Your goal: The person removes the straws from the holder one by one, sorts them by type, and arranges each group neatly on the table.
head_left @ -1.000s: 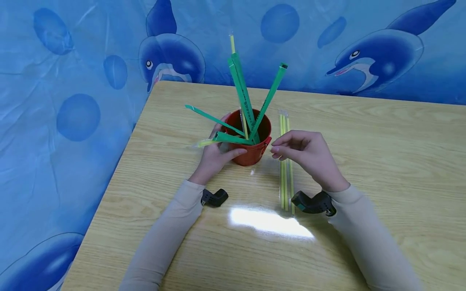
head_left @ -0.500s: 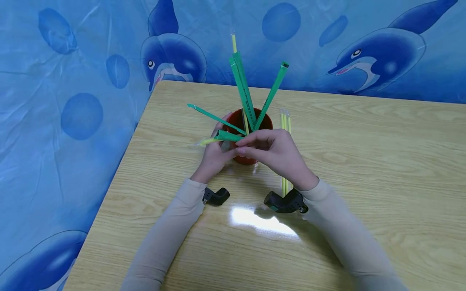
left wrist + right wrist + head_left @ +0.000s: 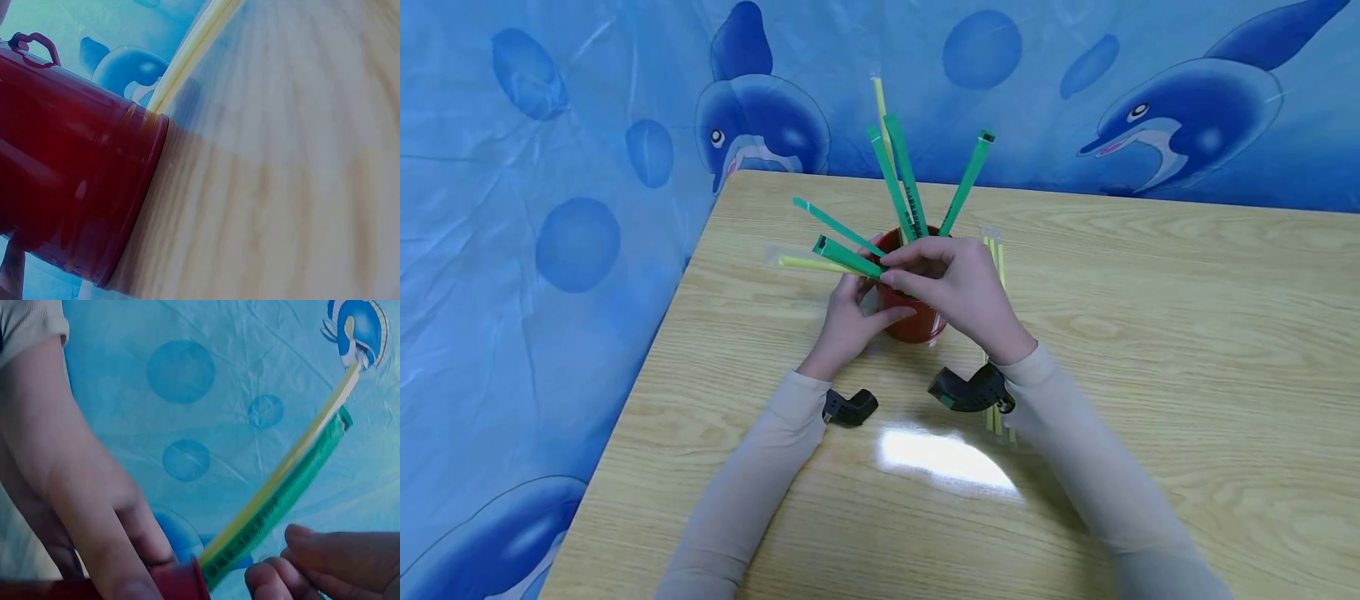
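A small red metal bucket (image 3: 913, 323) stands on the wooden table with several green-wrapped straws (image 3: 968, 179) and yellow straws (image 3: 881, 104) leaning out of it. My left hand (image 3: 844, 321) grips its left side, thumb in front. My right hand (image 3: 958, 279) is over the rim, thumb and forefinger pinched together at the left-leaning green-wrapped straws (image 3: 842, 253). In the right wrist view, a thick green-wrapped straw (image 3: 281, 503) and a yellow straw (image 3: 290, 456) run beside the pinching fingers, and a bit of green shows below them. What lies between the fingertips is mostly hidden.
Several yellow straws in clear film (image 3: 992, 250) lie on the table (image 3: 1172, 350) right of the bucket, partly under the right forearm. A blue dolphin-print sheet (image 3: 880, 50) covers the wall behind and to the left. Each wrist wears a black camera (image 3: 850, 408).
My right hand has moved left from beside the bucket to the left-leaning straws, then a little upward. Those straws have tilted up. My left hand keeps its grip on the bucket.
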Available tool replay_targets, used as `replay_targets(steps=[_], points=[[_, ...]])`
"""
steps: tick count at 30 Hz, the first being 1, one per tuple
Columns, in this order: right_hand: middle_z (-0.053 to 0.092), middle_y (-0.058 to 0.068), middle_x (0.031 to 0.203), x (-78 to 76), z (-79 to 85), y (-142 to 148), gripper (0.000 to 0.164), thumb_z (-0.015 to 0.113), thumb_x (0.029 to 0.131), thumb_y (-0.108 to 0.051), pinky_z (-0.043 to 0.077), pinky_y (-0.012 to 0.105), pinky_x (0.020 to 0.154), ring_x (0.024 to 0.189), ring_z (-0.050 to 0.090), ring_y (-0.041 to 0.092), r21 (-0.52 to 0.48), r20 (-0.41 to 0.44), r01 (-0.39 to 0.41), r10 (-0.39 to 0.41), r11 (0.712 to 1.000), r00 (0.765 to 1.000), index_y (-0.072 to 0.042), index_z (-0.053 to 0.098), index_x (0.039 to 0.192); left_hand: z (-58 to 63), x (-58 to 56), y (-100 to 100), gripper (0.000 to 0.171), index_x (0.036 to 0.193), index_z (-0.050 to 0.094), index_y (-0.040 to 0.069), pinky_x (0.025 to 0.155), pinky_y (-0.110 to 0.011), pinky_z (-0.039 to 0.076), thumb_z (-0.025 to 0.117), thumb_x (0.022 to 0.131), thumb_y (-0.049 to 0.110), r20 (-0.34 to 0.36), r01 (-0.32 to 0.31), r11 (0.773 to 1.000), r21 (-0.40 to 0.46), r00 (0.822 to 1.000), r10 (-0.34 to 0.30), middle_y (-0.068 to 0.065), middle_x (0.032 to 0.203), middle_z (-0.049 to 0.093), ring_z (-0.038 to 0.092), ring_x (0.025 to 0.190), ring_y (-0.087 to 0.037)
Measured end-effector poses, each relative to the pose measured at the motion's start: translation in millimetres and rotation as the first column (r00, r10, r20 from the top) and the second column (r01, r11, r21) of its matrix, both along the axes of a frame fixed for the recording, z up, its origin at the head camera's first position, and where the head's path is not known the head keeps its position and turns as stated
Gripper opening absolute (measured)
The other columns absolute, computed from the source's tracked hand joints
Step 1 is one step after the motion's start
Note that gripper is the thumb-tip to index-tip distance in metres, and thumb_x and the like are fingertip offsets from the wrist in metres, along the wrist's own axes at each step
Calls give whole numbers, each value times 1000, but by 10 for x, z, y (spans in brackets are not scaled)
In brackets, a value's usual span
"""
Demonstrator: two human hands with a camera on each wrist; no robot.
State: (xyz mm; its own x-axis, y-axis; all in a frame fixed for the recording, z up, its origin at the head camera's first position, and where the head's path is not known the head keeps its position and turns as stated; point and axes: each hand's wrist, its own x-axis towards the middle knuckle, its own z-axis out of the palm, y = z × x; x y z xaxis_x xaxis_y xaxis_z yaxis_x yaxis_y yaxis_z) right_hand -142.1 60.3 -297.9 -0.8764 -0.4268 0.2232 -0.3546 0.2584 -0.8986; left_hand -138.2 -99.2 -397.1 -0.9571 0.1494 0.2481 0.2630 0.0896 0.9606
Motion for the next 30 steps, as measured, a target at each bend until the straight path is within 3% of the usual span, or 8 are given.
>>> replay_targets(steps=[7, 11, 13, 18, 22, 30], points=[[70, 12, 94, -60, 83, -5, 14, 70, 84, -3, 56, 28, 72, 79, 69, 16, -50, -34, -37, 35, 998, 999, 3, 72, 97, 26, -1, 5, 78, 148, 27, 11, 109, -29, 30, 70, 84, 4, 16, 5, 1000, -1, 1000, -5, -5, 145, 39, 36, 133, -15], [71, 9, 92, -160, 113, -64, 12, 69, 86, -5, 55, 27, 71, 76, 68, 13, -2, -66, -71, 70, 997, 995, 0, 73, 96, 35, 18, -7, 72, 145, 32, 11, 109, -27, 29, 71, 84, 7, 59, -13, 999, -32, 998, 15, -3, 144, 40, 36, 133, -12], [71, 8, 92, -214, 132, -72, 13, 69, 86, -5, 55, 27, 72, 77, 68, 13, 33, -39, -114, 115, 993, 993, -1, 73, 97, 34, 26, -11, 69, 143, 35, 10, 109, -27, 29, 71, 84, 8, 71, -14, 999, -39, 997, 16, -3, 143, 42, 37, 131, -13], [71, 9, 96, -272, 166, 2, 15, 69, 84, -1, 55, 29, 75, 84, 68, 15, 125, 48, -220, 215, 968, 975, 0, 73, 99, 35, 6, 13, 70, 143, 33, 6, 108, -30, 31, 70, 84, 1, 26, 34, 999, 38, 999, -35, -8, 141, 43, 39, 130, -16], [71, 7, 92, -273, 157, 33, 16, 70, 83, 2, 54, 29, 72, 81, 68, 14, 178, 62, -264, 257, 948, 964, -1, 73, 98, 48, 2, 18, 70, 140, 31, 4, 103, -33, 39, 68, 82, -6, 31, 54, 994, 100, 998, -58, -11, 135, 45, 45, 123, -18], [69, 2, 81, -253, 84, -49, 15, 78, 76, -5, 52, 30, 67, 71, 64, 12, 182, 10, -266, 268, 947, 963, -4, 73, 90, 15, 20, 6, 70, 141, 31, 3, 102, -32, 41, 67, 82, -8, -3, 55, 995, 77, 998, -55, -13, 137, 45, 44, 125, -19]])
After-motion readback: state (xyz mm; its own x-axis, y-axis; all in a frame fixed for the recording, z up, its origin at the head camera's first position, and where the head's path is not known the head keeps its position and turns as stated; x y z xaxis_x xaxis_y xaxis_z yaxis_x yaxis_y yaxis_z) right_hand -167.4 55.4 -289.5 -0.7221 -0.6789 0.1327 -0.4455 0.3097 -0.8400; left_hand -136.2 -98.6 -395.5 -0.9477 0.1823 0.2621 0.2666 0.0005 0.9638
